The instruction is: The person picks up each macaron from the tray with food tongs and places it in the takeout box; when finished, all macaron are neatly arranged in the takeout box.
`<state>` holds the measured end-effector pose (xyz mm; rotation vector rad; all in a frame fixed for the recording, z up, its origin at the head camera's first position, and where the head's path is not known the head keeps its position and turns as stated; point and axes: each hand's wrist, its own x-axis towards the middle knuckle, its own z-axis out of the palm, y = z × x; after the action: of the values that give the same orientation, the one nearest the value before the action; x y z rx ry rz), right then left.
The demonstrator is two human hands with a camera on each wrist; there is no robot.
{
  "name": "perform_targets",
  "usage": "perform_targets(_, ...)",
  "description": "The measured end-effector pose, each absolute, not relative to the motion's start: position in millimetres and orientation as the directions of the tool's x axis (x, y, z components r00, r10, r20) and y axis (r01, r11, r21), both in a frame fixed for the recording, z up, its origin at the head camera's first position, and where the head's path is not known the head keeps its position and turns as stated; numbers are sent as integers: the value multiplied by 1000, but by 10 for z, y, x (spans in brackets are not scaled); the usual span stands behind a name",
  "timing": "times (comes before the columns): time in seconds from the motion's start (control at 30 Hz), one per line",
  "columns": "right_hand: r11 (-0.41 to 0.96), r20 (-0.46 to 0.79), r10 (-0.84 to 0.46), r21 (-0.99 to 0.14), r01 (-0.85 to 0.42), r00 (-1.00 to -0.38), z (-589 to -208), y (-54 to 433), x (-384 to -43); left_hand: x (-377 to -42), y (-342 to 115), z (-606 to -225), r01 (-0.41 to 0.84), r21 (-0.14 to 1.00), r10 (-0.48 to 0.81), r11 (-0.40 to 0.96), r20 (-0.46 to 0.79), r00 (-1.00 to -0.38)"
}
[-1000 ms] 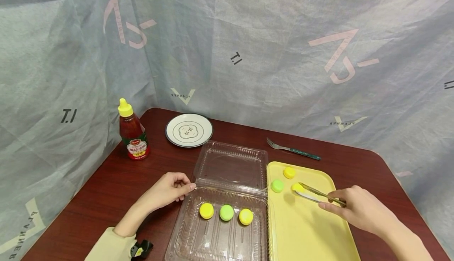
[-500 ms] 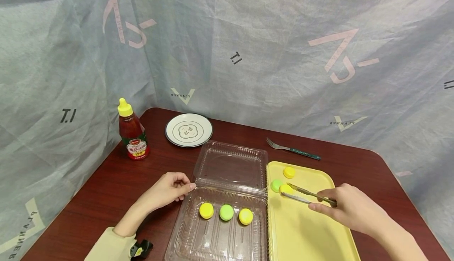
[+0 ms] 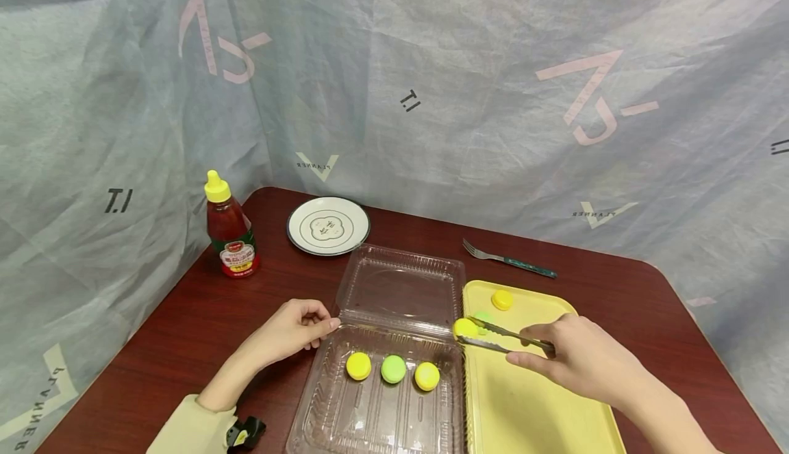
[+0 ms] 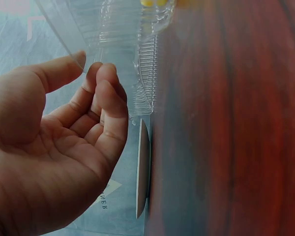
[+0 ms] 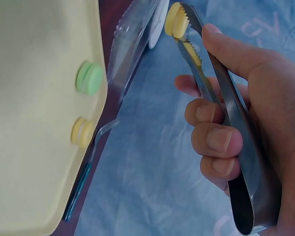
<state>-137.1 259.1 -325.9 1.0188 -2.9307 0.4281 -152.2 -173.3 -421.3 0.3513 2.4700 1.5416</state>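
My right hand [image 3: 579,355] grips metal tongs [image 5: 231,118], whose toothed tips pinch a yellow macaron [image 5: 177,20]. In the head view that macaron appears over the border between the clear plastic box [image 3: 327,399] and the yellow tray [image 3: 536,399]. My left hand [image 3: 292,331] pinches the rim of the box between thumb and fingers, near its hinge. Inside the box sit a yellow macaron [image 3: 359,366], a green macaron [image 3: 393,370] and another yellow macaron [image 3: 427,376] in a row. On the tray lie a green macaron [image 5: 89,77] and a yellow macaron [image 5: 82,132].
The box's lid [image 3: 403,286] lies folded back. Behind it are a white plate [image 3: 329,227] and, to the right, a fork [image 3: 511,260] with a green handle. A ketchup bottle [image 3: 231,228] stands at the left edge of the dark wooden table [image 3: 259,283].
My right hand has carried the tongs and the yellow macaron leftward, from over the tray to the box's right edge. My left hand has kept its place.
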Motion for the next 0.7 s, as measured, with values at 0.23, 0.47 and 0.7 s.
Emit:
perform_targets(0.23, 695, 166, -667, -213, -686, -727, -3279, 2415, -1387, -1526, -1731, -4203, 91, 903, 310, 419, -48, -950)
perform_targets(0.47, 646, 198, -715, -179, -742, -671, -3309, 2271, -1380, -1522, -1729, -4198, 98, 909, 312, 405, -37, -949)
perform_targets(0.7, 598, 209, -754, -173, -783, -622, -3353, 2129, -1375, -1522, -1724, -4210, 88, 916, 307, 392, -41, -951)
